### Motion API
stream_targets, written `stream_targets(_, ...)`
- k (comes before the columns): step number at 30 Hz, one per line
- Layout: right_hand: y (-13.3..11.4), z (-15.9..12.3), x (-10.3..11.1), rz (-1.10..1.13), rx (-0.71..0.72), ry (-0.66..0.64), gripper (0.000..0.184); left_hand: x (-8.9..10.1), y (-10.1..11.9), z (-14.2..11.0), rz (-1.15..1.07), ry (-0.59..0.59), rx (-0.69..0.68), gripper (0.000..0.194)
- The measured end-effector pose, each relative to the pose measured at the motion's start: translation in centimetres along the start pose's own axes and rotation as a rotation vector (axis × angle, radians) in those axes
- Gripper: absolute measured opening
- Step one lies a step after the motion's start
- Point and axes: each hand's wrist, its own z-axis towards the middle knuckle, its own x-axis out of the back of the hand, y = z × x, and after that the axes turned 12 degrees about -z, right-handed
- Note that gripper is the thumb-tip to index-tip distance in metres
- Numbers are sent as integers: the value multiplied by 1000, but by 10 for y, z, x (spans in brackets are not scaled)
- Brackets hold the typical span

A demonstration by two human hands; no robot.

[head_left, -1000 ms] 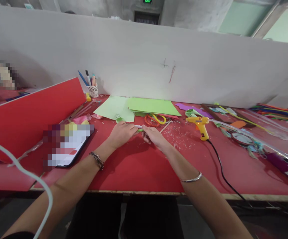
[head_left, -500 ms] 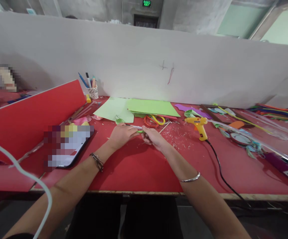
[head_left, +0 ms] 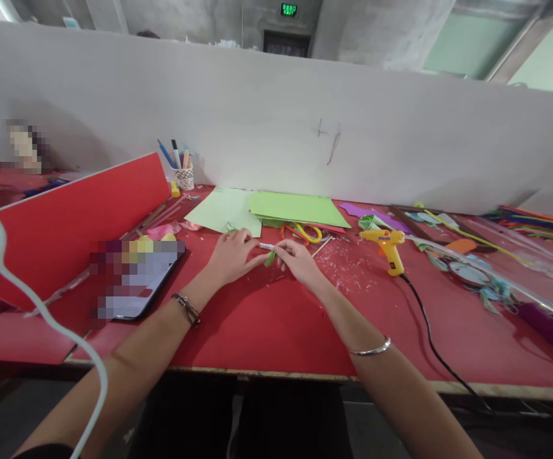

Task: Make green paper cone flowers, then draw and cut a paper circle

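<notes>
Over the middle of the red table, my two hands come together around a thin white pen-like stick (head_left: 266, 246) and a small green paper piece (head_left: 270, 258). My left hand (head_left: 231, 258) has its fingers closed at the stick's left end, its thumb reaching toward the green paper. Thumb and fingers of my right hand (head_left: 298, 260) pinch the stick's right end, and the green paper hangs beside these fingertips. The fingers partly hide both the stick and the paper.
Light green sheets (head_left: 300, 209) lie behind my hands, with scissors (head_left: 309, 233) at their front edge. A yellow glue gun (head_left: 385, 245) with a black cord stands right. Left are a phone (head_left: 147, 280), a leaning red board (head_left: 75, 223) and a pen cup (head_left: 185, 176).
My left fingers have lifted and spread a little from their closer grip. The green paper piece shows more, now hanging below the stick. The view has shifted slightly.
</notes>
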Motion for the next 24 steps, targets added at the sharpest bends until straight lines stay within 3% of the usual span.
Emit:
stream_targets(2,-1,0,1,-25,-21,20,18,5,1,-5,153,130,159,46)
stream_targets(4,-2,-1,1,-40,-45,26,18,10,-1,-10,241,134,314,46)
stream_targets(8,-3,-1,0,-65,-70,1,18,23,-13,-14,209,-77,605,49)
stream_targets(12,-2,-2,-1,-84,-77,-20,19,35,-28,-10,128,-202,841,59)
stream_targets(15,-2,-2,-1,-83,-79,-27,20,36,-38,-9,125,-223,846,61)
stream_targets(20,-4,-3,0,-102,-83,-23,20,31,-46,-13,150,-75,720,57)
stream_targets(24,-4,-3,-1,-101,-84,-24,20,35,-43,-14,161,-92,742,55)
